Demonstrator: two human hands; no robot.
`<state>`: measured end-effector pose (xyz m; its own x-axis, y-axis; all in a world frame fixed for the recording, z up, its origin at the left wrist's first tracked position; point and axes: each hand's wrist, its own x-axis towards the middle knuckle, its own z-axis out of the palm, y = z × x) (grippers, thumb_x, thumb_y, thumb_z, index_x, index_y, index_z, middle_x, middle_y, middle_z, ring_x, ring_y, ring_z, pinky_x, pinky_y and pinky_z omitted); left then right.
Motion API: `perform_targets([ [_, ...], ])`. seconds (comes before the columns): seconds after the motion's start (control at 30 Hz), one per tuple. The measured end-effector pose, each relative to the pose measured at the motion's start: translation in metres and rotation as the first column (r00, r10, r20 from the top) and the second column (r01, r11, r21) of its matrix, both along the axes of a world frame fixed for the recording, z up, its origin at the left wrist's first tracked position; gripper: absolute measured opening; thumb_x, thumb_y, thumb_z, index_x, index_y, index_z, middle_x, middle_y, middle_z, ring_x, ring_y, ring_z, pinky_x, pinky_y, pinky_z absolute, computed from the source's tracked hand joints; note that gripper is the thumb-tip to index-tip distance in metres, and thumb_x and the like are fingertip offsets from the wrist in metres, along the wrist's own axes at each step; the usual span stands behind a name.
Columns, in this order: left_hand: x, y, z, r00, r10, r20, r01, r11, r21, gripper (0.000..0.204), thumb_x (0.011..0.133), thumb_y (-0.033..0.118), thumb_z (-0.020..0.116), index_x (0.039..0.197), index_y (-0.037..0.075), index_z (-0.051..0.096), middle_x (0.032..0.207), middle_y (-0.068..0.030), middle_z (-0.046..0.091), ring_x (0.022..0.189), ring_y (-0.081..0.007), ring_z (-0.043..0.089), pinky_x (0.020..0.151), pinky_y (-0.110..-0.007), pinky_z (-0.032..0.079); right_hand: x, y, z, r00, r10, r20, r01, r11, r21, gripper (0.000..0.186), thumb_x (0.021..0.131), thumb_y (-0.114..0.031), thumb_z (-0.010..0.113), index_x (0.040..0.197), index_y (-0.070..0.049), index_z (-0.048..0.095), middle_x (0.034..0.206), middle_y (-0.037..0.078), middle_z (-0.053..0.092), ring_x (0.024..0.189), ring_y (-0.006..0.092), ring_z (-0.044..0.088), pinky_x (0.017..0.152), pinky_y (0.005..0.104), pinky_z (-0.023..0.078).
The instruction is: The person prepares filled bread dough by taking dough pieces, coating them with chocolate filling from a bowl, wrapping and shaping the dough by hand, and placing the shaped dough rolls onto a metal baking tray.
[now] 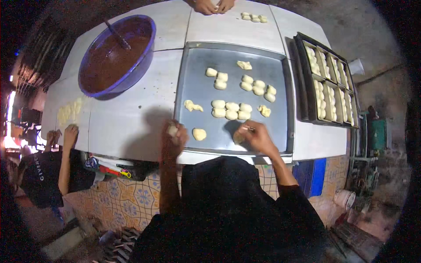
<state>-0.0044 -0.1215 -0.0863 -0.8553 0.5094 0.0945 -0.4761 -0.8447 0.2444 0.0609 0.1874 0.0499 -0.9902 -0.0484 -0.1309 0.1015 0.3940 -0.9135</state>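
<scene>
My left hand is curled around a small piece of pale dough above the tray's near left corner. My right hand hovers over the tray's near edge, fingers closed; a thin, light-coloured bit shows at them, but blur hides what it is. Both hands are over the shallow metal tray. In its middle sits a block of paired dough balls; further groups lie behind. Flattened, uneven dough pieces lie around them, and one dough lump rests between my hands.
A purple basin of brown filling, with a long-handled utensil, stands at the left. Dark molds filled with dough stand at the right. Another person's hands work at the far edge; another person's hand is at the left beside dough strips.
</scene>
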Motion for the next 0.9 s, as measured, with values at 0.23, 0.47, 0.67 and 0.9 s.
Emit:
perform_targets([
  [0.23, -0.008, 0.042, 0.072, 0.992, 0.074, -0.098, -0.122, 0.671, -0.731, 0.033, 0.096, 0.031, 0.044, 0.093, 0.000, 0.056, 0.075, -0.0108, 0.057, 0.065, -0.0213, 0.057, 0.054, -0.032, 0.045, -0.019, 0.092, -0.084, 0.871, -0.156, -0.466, 0.425, 0.715, 0.554, 0.029, 0.087, -0.021, 0.059, 0.105, 0.001, 0.061, 0.107, 0.023, 0.056, 0.095, 0.0379, 0.058, 0.079, 0.0425, 0.048],
  [0.47, -0.005, 0.057, 0.056, 0.994, -0.086, -0.068, 0.090, 0.994, 0.054, 0.043, 0.095, 0.045, 0.042, 0.081, 0.006, 0.057, 0.052, -0.0004, 0.044, 0.046, -0.0135, 0.043, 0.051, -0.027, 0.037, 0.010, 0.106, -0.053, 0.923, -0.300, 0.242, 0.333, 0.936, -0.111, 0.050, 0.096, -0.042, 0.045, 0.100, 0.005, 0.064, 0.081, 0.007, 0.064, 0.078, 0.0127, 0.055, 0.076, 0.0260, 0.044],
  [0.67, 0.003, 0.071, 0.089, 0.960, 0.112, 0.257, -0.025, 0.947, -0.320, 0.044, 0.093, 0.045, 0.047, 0.101, 0.004, 0.060, 0.094, -0.0168, 0.060, 0.090, -0.0287, 0.058, 0.078, -0.036, 0.049, 0.031, 0.107, -0.059, 0.971, -0.232, -0.051, 0.174, 0.547, 0.819, 0.061, 0.082, -0.031, 0.064, 0.130, 0.001, 0.043, 0.116, 0.025, 0.050, 0.105, 0.0410, 0.051, 0.091, 0.0446, 0.043],
  [0.9, -0.010, 0.096, 0.109, 0.971, -0.052, 0.235, 0.111, 0.963, -0.247, 0.075, 0.090, 0.063, 0.032, 0.139, 0.006, 0.033, 0.109, -0.0165, 0.058, 0.102, -0.0268, 0.056, 0.090, -0.044, 0.044, 0.001, -0.008, 0.017, 0.915, -0.007, -0.402, 0.093, 0.977, 0.194, 0.049, 0.083, -0.009, 0.062, 0.130, -0.004, 0.048, 0.134, 0.019, 0.043, 0.121, 0.0329, 0.046, 0.095, 0.0371, 0.042],
])
